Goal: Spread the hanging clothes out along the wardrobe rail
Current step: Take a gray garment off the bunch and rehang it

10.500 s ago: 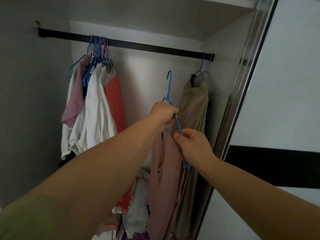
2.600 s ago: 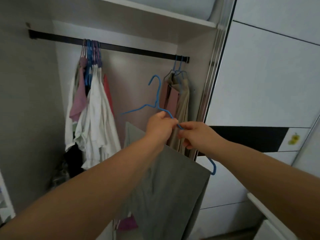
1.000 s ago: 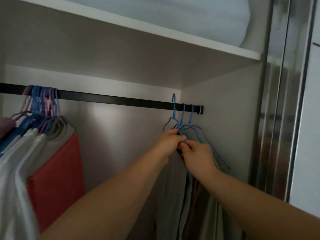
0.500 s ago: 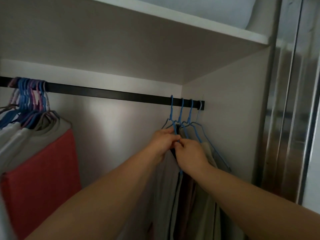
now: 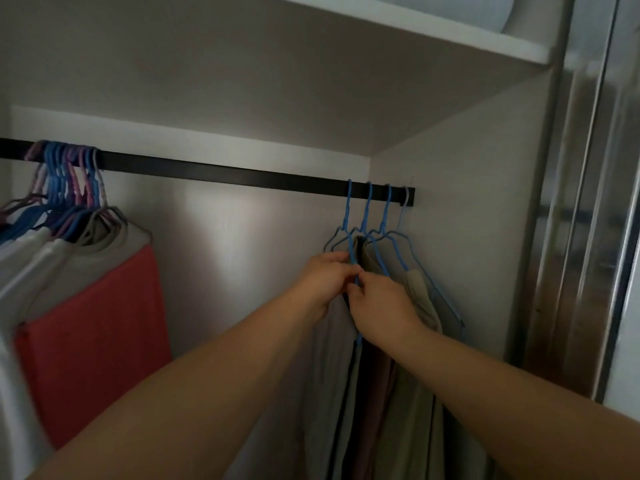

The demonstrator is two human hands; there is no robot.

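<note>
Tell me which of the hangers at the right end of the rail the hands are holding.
The leftmost blue hanger of that group; both hands pinch its wire, while the hangers beside it hang untouched.

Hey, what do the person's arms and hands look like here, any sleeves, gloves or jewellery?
Both forearms are bare as far as the frame shows: no sleeves in view. The left hand and right hand wear no gloves, and no watch, bracelet or ring is visible, though the dim light hides fine detail.
</note>
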